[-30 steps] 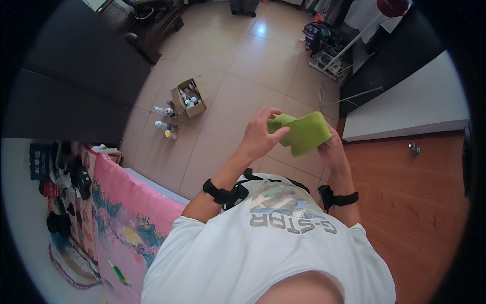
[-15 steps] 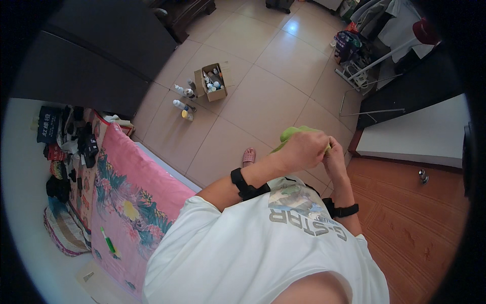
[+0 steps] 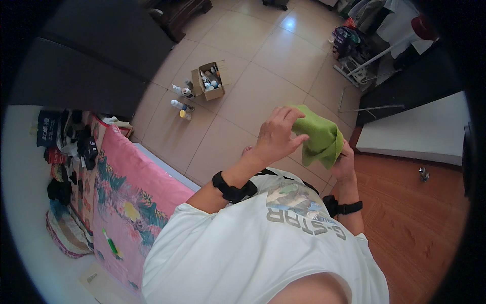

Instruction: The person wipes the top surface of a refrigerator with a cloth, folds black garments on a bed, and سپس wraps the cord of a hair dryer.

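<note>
At the far left, dark bags (image 3: 48, 129) and a pink floral cover (image 3: 132, 158) bearing a slim green object (image 3: 110, 242) lie apart from the work. Next, on the tiled floor (image 3: 248, 104), a few bottles (image 3: 178, 105) stand outside an open cardboard box (image 3: 216, 95), which has more containers in it; neither hand is near them. Farther right, the left hand (image 3: 276, 133) reaches the upper left edge of a green cloth (image 3: 319, 133), thumb and fingers spread apart; whether they pinch it, I cannot tell. The cloth hangs between the hands in front of the person, above the floor, and the right hand (image 3: 346, 164) grips its lower right side. As for progress, the cloth is picked up and in hand, but it is bunched and creased, neither flat nor neatly folded, and not set down, so its handling seems unfinished. Rightmost, a brown door (image 3: 400, 218) stands beyond the right forearm, untouched.
</note>
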{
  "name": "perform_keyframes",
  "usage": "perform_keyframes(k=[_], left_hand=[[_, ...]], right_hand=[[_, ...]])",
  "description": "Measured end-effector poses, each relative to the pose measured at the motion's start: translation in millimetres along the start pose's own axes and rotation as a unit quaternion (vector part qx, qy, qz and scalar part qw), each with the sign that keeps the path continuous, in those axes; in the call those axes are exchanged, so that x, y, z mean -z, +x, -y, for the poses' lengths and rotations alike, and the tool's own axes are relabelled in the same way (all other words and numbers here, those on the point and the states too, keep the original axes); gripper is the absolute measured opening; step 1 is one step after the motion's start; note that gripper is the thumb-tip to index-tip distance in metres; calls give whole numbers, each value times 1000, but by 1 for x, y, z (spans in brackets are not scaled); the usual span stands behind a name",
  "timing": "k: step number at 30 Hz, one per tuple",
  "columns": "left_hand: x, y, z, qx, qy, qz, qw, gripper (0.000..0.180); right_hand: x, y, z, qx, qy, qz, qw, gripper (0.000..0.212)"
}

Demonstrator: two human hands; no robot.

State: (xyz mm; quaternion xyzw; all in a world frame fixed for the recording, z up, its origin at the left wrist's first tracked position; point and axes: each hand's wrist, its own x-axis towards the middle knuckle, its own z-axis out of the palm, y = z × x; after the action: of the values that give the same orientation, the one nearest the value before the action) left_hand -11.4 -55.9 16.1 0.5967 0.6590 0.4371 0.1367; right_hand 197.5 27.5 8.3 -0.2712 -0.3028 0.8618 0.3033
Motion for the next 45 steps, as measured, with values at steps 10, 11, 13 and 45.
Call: perform_keyframes(k=[10,11,13,45], left_hand=[[-23,-19,20,131,-55,156,978,35],[-22,-18,24,129,-57,160,977,35],[-18,-15,26,234,-69,143,959,26],[-6,23,4,331,-683,193,622,32]], right_hand=[[4,-6,2,-46,68,-21,996,31],[5,-4,3,-54,49,-83,994,30],[47,16,-3,-57,-78,-102,990,29],[-29,6,1,73,-418,58,904,88]])
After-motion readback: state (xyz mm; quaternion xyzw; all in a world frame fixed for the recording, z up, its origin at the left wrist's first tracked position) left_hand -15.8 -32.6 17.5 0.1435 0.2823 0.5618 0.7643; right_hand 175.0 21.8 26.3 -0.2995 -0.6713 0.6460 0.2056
